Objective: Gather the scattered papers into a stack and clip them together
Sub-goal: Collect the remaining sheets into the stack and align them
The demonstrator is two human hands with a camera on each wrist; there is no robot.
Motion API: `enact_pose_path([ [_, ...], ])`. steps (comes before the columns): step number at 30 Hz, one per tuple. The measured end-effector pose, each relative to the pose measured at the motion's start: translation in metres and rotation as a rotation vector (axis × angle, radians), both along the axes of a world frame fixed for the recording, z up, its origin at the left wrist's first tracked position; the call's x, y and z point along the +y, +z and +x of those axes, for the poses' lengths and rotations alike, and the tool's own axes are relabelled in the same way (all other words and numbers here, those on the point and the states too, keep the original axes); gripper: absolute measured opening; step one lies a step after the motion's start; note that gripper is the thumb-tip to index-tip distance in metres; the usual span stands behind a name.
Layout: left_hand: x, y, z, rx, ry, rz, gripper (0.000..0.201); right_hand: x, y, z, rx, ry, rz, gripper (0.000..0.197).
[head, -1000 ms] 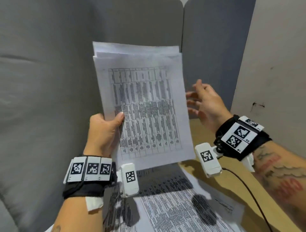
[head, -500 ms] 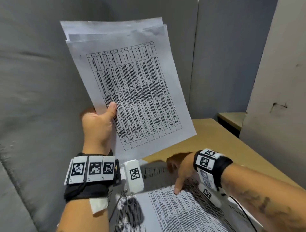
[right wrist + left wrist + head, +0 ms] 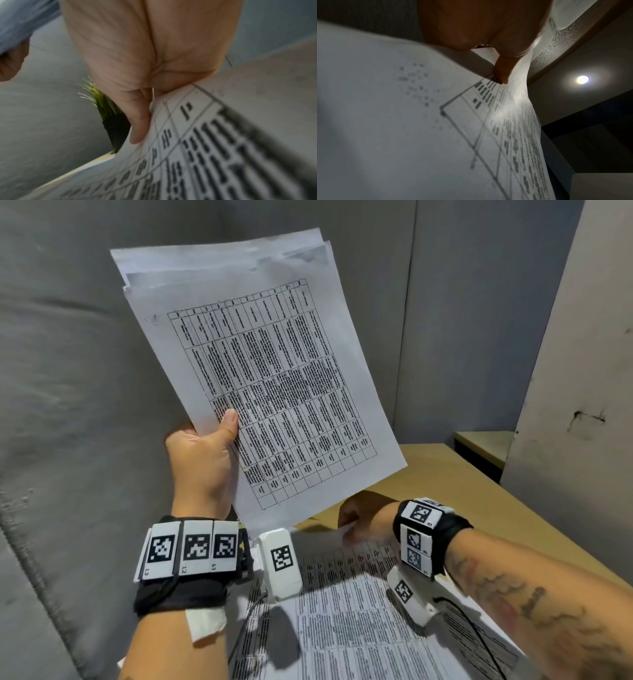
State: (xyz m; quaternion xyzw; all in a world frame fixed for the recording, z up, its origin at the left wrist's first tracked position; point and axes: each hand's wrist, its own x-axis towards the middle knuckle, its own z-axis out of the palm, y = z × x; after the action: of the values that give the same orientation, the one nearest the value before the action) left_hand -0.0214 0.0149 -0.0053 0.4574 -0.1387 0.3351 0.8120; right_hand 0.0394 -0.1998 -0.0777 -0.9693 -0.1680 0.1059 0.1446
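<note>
My left hand (image 3: 205, 446) holds up a stack of printed papers (image 3: 267, 378) by its lower left edge, thumb (image 3: 502, 73) pressed on the top sheet's table print. The sheets in the stack (image 3: 402, 135) are slightly fanned at the top. Lower down, my right hand (image 3: 363, 518) pinches the far corner of a printed sheet (image 3: 359, 618) lying on the table, and the right wrist view shows the thumb (image 3: 139, 129) over that sheet (image 3: 205, 155), whose corner curls upward. No clip is visible.
The wooden table (image 3: 462, 491) runs to the right, with a lower shelf (image 3: 483, 446) at the back. Grey fabric partitions (image 3: 68, 405) close the left and the back. A small green plant in a black pot (image 3: 111, 119) stands behind my right hand.
My right hand dropped from beside the raised stack to the table and took hold of the corner of the sheet lying there. The left hand tilted the stack leftward and keeps holding it up.
</note>
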Motion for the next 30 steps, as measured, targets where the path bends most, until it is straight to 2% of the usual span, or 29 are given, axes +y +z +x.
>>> enact_pose_path([
  [3,0.001,-0.001,0.001,0.007,0.004,0.011,0.039,0.005,0.0,0.001,-0.011,-0.033,-0.06,0.025],
  [6,0.0,-0.002,0.001,0.013,0.016,0.009,0.032,0.006,-0.004,0.0,0.039,0.003,-0.122,0.04],
  [10,0.0,-0.002,0.002,0.009,0.021,-0.007,0.025,0.004,-0.006,-0.005,0.159,0.005,-0.031,0.07],
  [12,0.0,-0.003,0.003,0.006,0.01,-0.007,0.022,0.005,-0.006,-0.005,0.183,0.0,-0.025,0.074],
  [14,0.001,-0.003,0.003,0.01,0.018,0.006,0.022,0.007,-0.005,-0.006,0.153,0.011,-0.048,0.068],
  [17,0.001,-0.001,0.0,-0.001,0.028,0.026,0.036,0.007,0.002,-0.012,0.054,0.051,-0.12,0.035],
  [22,0.003,-0.002,0.0,0.006,0.017,-0.009,0.019,-0.017,0.036,-0.055,-0.066,0.185,-0.174,0.018],
  [24,0.005,-0.004,0.003,0.025,0.032,-0.001,0.016,-0.035,0.055,-0.078,-0.127,0.22,-0.269,0.011],
  [25,0.005,-0.004,0.003,0.04,0.044,0.014,0.015,-0.045,0.065,-0.089,-0.153,0.216,-0.319,0.009],
  [27,0.005,-0.005,0.004,0.071,0.09,0.064,0.014,-0.064,0.087,-0.104,-0.21,0.191,-0.353,0.019],
  [30,0.006,-0.007,0.008,0.11,0.124,0.191,0.013,-0.088,0.122,-0.112,-0.391,0.248,-0.193,0.024],
])
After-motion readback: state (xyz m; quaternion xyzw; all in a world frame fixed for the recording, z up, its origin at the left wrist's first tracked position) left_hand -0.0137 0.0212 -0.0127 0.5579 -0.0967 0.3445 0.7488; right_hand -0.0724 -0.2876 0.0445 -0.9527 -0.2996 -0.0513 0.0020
